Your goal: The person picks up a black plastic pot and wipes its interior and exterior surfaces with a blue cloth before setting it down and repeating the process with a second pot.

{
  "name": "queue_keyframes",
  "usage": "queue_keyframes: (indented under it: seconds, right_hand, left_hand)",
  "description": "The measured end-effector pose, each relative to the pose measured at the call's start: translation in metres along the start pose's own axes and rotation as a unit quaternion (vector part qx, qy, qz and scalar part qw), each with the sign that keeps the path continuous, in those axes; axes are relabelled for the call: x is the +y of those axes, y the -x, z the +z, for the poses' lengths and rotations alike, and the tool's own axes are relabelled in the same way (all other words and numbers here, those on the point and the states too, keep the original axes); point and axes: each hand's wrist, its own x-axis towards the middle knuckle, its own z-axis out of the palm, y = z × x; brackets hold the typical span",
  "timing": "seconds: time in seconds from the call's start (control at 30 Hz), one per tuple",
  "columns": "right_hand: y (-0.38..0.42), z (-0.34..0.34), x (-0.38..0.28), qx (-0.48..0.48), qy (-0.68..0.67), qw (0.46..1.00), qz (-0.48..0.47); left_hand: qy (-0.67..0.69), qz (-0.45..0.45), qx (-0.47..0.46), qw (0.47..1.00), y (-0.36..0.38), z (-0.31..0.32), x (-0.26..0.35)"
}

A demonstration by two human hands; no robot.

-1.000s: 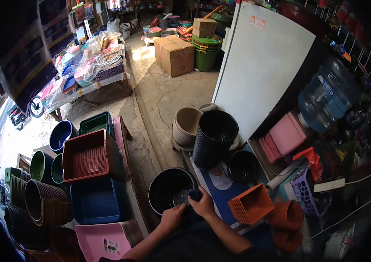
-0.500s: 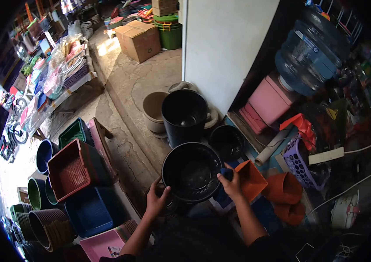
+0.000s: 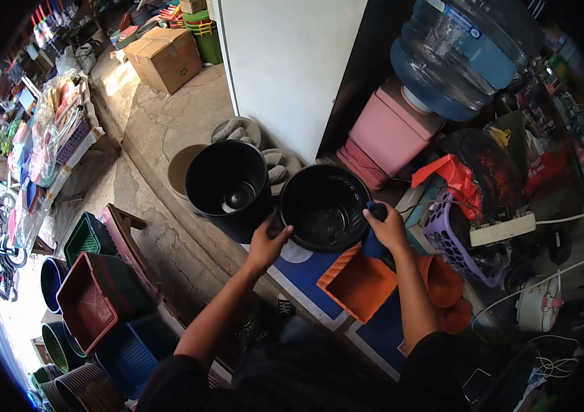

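Note:
A round black plastic pot (image 3: pixel 325 213) is held between my two hands, its open mouth facing up toward me. My left hand (image 3: pixel 269 243) grips the near-left rim, thumb on the inside. My right hand (image 3: pixel 389 229) grips the right rim and also has a dark blue cloth (image 3: pixel 373 242) pressed against it. Just left of the held pot stands a taller black pot (image 3: pixel 204 184) with a shiny round spot at its bottom. An orange square pot (image 3: pixel 362 283) lies in front of my right forearm. What is under the held pot is hidden.
Round orange pots (image 3: pixel 441 280) and a purple basket (image 3: pixel 458 240) stand at right, near a white power strip (image 3: pixel 505 230). Behind are a pink water dispenser (image 3: pixel 391 134) and a white panel (image 3: pixel 288 69). Stacked baskets (image 3: pixel 89 302) fill the lower left.
My hands have carried the black pot forward and to the right, beside the taller pot. The view has turned right. The low black pot seen there before is now covered from sight.

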Motion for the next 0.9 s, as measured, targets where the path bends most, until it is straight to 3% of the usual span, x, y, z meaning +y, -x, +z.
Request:
queue_keyframes:
  seconds: [0.17,0.3,0.37,0.47,0.63,0.77,0.83,0.9]
  right_hand:
    - [-0.001,0.024,0.056,0.008,0.027,0.992,0.120]
    - [-0.002,0.043,0.064,-0.012,0.114,0.986,0.124]
    - [-0.011,0.046,0.059,-0.047,0.135,0.980,0.136]
    - [-0.026,0.053,0.051,-0.169,0.260,0.931,0.194]
    - [-0.046,0.072,0.064,-0.247,0.288,0.889,0.258]
    - [-0.048,0.088,0.081,-0.261,0.299,0.881,0.258]
    - [-0.050,0.090,0.082,-0.257,0.300,0.880,0.264]
    - [-0.053,0.091,0.081,-0.275,0.304,0.870,0.275]
  left_hand:
    - [0.020,-0.005,-0.049,0.999,-0.047,0.015,-0.015]
    - [0.015,-0.047,-0.067,0.997,-0.068,0.022,-0.048]
    - [0.014,-0.070,-0.083,0.994,-0.076,0.027,-0.063]
    - [0.060,-0.060,-0.061,0.995,-0.083,0.033,-0.079]
    - [0.019,-0.127,-0.064,0.990,-0.095,0.035,-0.103]
    - [0.011,-0.129,-0.046,0.991,-0.100,0.039,-0.122]
    - [-0.100,-0.095,-0.035,0.990,-0.097,0.040,-0.121]
    - [-0.109,-0.104,-0.029,0.988,-0.096,0.042,-0.116]
